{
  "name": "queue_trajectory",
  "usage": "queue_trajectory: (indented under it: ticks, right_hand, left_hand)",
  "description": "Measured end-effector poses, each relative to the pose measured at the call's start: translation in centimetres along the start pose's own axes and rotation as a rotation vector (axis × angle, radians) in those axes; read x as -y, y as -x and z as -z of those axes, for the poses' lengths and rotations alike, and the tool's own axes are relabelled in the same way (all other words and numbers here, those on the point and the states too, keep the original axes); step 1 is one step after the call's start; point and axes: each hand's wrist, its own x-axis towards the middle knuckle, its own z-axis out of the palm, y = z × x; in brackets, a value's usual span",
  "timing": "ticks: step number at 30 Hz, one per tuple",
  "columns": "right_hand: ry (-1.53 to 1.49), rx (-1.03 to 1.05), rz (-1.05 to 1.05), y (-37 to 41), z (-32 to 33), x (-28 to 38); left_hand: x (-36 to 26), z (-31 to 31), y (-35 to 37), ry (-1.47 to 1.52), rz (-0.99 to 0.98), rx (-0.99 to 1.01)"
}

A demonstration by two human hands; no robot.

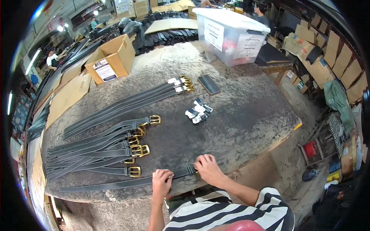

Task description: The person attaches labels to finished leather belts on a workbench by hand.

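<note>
Buckle on the front belt [115,185] is mostly covered by the right hand [209,169], just a bit of gold peeking out, and the left hand [162,181] blocks part of the strap. Fingers are curled at the belt on both hands, but can't tell if either's really gripping. It's lying along the near edge of the scuffed, blotchy tabletop [246,123]. Strap's long, flat, dark, paler edges. Piled belts [111,154] beside it have squarish gold buckles; print on the black-and-white tags [199,112] is unreadable.
</note>
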Motion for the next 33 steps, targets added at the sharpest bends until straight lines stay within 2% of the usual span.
queue_trajectory:
  ticks: [1, 3, 4, 8, 11, 13, 15, 19, 22, 33]
  right_hand:
    - [0.002, -0.012, 0.018, 0.4, 0.1, -0.2]
    - [-0.089, 0.072, -0.146, 1.4, 0.2, -0.5]
    - [-0.084, 0.051, -0.153, 1.6, 0.2, -0.6]
    - [-0.134, 0.059, -0.145, 1.7, 1.3, -1.0]
    - [-0.155, 0.151, -0.138, 1.3, 2.0, -1.4]
    - [-0.065, 0.313, -0.087, 1.4, 2.4, -1.5]
    - [-0.036, 0.350, -0.054, 1.6, 3.2, -0.9]
    - [-0.037, 0.320, -0.060, 2.2, 2.9, 0.2]
    - [-0.110, 0.180, -0.133, 2.8, 1.2, 0.1]
    - [-0.244, 0.047, -0.214, 2.9, -0.1, 1.0]
  left_hand:
    - [-0.2, 0.0, -0.2, -0.002, -0.020, 0.011]
    - [-0.8, -0.4, -0.5, 0.010, -0.057, 0.022]
    - [-1.1, -0.5, -0.7, 0.002, -0.082, 0.040]
    - [-1.6, -0.4, -0.8, -0.033, -0.123, 0.073]
    - [-1.5, -0.2, -0.7, -0.064, -0.146, 0.110]
    - [-1.6, -0.1, -0.8, -0.063, -0.134, 0.112]
    - [-1.3, -0.7, -0.7, -0.026, -0.132, 0.115]
    - [-1.3, -0.9, -0.6, -0.014, -0.118, 0.112]
    - [-1.5, -0.8, -0.6, -0.035, -0.145, 0.098]
    - [-1.9, -0.6, -0.9, -0.024, -0.147, 0.099]
